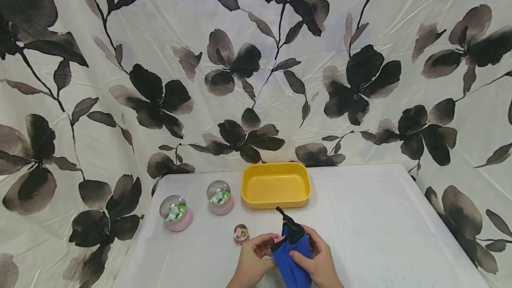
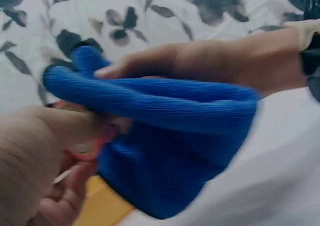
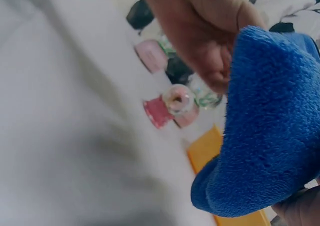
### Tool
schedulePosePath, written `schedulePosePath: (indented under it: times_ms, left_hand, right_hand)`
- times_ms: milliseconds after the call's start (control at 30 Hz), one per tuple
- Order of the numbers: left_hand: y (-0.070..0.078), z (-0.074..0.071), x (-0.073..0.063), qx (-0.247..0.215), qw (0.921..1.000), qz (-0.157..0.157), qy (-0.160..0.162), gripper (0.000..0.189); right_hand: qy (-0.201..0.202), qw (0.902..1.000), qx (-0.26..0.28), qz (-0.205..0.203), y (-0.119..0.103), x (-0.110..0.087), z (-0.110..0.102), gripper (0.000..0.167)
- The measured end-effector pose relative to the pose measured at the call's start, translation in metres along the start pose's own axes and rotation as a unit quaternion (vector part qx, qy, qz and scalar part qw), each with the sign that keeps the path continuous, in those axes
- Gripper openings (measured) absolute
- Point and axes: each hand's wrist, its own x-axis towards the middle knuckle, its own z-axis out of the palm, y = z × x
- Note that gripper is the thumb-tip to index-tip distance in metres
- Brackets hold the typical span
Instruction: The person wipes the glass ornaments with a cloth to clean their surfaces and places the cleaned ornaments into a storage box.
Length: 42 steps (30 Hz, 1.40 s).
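Folded, black-edged blue plush cloth is filling the grip of the right hand.
Its long axis is pointing away toward the yellow rectangular tray; a small pink object, too blurred to identify, is sitting at the cloth's left edge, left of the right grip, the nearer left hand apparently pinching it.

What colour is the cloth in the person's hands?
The cloth is blue; it shows best in the right wrist view.
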Motion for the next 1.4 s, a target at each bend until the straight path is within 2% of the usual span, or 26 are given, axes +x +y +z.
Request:
schedulePosePath:
  times_ms: [100,200,267,367,533,600,667,733,833,900,1033,1133,1233,1400]
  left_hand:
    - [0.009,-0.012,0.005,0.068,0.9953,0.022,-0.064,0.044]
    - [0.017,-0.022,0.009,0.123,0.9843,0.048,-0.118,0.040]
    - [0.020,-0.025,0.011,0.145,0.9777,0.057,-0.141,0.038]
    - [0.021,-0.028,0.014,0.160,0.9703,0.074,-0.165,0.038]
    - [0.024,-0.033,0.021,0.162,0.9591,0.100,-0.210,0.038]
    - [0.023,-0.034,0.024,0.153,0.9577,0.103,-0.221,0.038]
    - [0.019,-0.034,0.027,0.134,0.9599,0.108,-0.222,0.039]
    - [0.015,-0.032,0.029,0.111,0.9669,0.099,-0.208,0.041]
    - [0.007,-0.028,0.029,0.075,0.9798,0.082,-0.166,0.044]
    - [0.002,-0.024,0.029,0.052,0.9870,0.076,-0.131,0.046]
    - [-0.007,-0.011,0.027,0.006,0.9958,0.067,-0.062,0.049]
    - [-0.013,0.000,0.023,-0.026,0.9989,0.034,-0.017,0.050]
    - [-0.018,0.009,0.018,-0.038,0.9991,0.009,0.013,0.051]
    - [-0.022,0.018,0.013,-0.066,0.9966,-0.013,0.049,0.051]
  right_hand:
    - [-0.047,0.9986,-0.022,-0.007,-0.002,0.001,-0.005,0.054]
    - [-0.108,0.9937,-0.031,-0.001,-0.003,0.004,-0.011,0.053]
    - [-0.144,0.9891,-0.030,0.011,-0.003,0.006,-0.014,0.052]
    - [-0.177,0.9836,-0.026,0.020,-0.003,0.010,-0.018,0.051]
    - [-0.202,0.9785,0.008,0.042,-0.005,0.015,-0.023,0.047]
    - [-0.209,0.9754,0.037,0.057,-0.005,0.017,-0.025,0.046]
    - [-0.217,0.9713,0.068,0.071,-0.004,0.018,-0.027,0.045]
    - [-0.217,0.9684,0.093,0.080,-0.004,0.019,-0.029,0.045]
    - [-0.198,0.9699,0.112,0.085,-0.005,0.020,-0.028,0.047]
    - [-0.171,0.9748,0.117,0.083,-0.006,0.021,-0.026,0.049]
    - [-0.094,0.9863,0.107,0.083,-0.008,0.022,-0.019,0.053]
    - [-0.043,0.9909,0.101,0.078,-0.005,0.019,-0.014,0.053]
    - [0.000,0.9945,0.086,0.059,-0.003,0.014,-0.009,0.052]
    - [0.040,0.9988,0.023,0.016,0.000,0.011,-0.002,0.056]
